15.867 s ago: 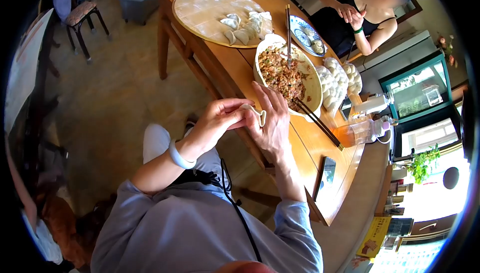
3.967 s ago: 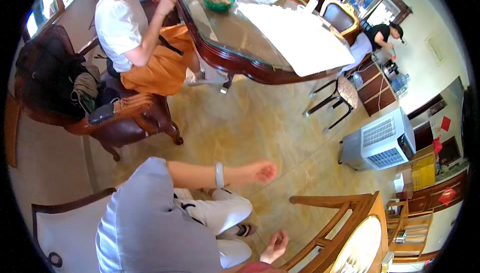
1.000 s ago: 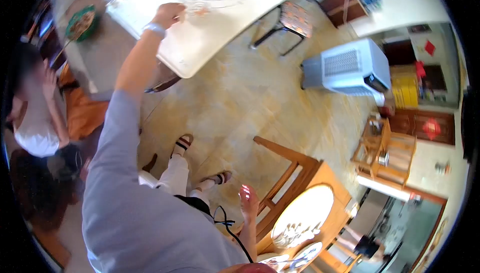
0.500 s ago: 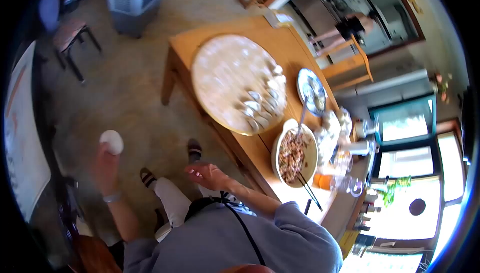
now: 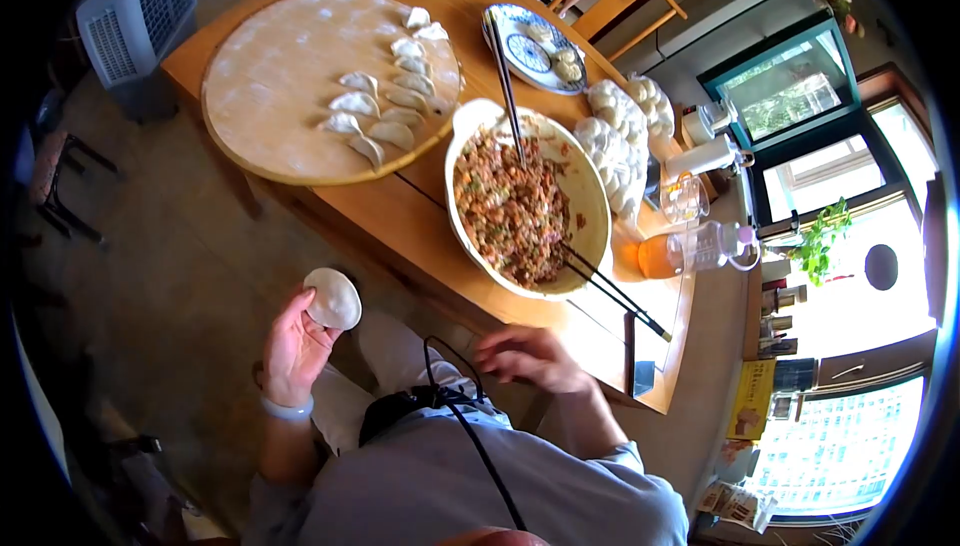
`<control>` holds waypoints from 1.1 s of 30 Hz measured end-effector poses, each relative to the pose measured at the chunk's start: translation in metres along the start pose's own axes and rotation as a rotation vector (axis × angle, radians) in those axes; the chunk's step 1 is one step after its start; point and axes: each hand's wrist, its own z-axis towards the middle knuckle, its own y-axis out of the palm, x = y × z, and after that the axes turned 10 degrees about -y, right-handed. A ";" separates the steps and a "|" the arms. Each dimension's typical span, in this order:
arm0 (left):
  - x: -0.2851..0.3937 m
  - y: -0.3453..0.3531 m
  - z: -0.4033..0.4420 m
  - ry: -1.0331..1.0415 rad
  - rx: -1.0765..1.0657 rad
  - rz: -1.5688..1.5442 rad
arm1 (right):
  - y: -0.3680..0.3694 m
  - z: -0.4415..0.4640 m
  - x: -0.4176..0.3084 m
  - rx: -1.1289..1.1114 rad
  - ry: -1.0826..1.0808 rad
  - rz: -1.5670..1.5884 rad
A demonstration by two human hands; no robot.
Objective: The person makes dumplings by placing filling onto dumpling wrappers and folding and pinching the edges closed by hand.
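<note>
A round, white dumpling wrapper is pinched by its edge between the thumb and fingers of my left hand, above the floor in front of my legs. My right hand hovers before my waist, fingers loosely bent and somewhat blurred, with nothing visible in it. Just beyond it on the table stands a cream bowl of minced filling. One pair of chopsticks leans in the filling at the far side; another pair rests over the near rim.
Several folded dumplings lie on a floured round board at the left of the wooden table. Behind the bowl are a blue-patterned plate with dumplings, bagged white lumps and a bottle of orange liquid. A stool stands left.
My view has turned toward the table, which appears closer. I have brought the wrapper in my left hand inward, nearer my body. My right hand now shows closer to the bowl.
</note>
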 end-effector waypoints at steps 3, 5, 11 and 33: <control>-0.034 -0.001 0.000 0.050 -0.025 0.044 | -0.044 -0.048 0.017 0.304 -0.042 -0.030; -0.058 -0.009 -0.006 0.076 -0.091 -0.008 | -0.063 -0.066 0.034 0.472 -0.205 0.038; -0.117 0.010 -0.050 0.125 -0.118 0.161 | -0.103 -0.070 0.018 0.672 -0.599 -0.204; -0.165 0.060 -0.058 0.162 -0.176 0.310 | -0.098 -0.009 -0.089 0.318 -0.940 -0.851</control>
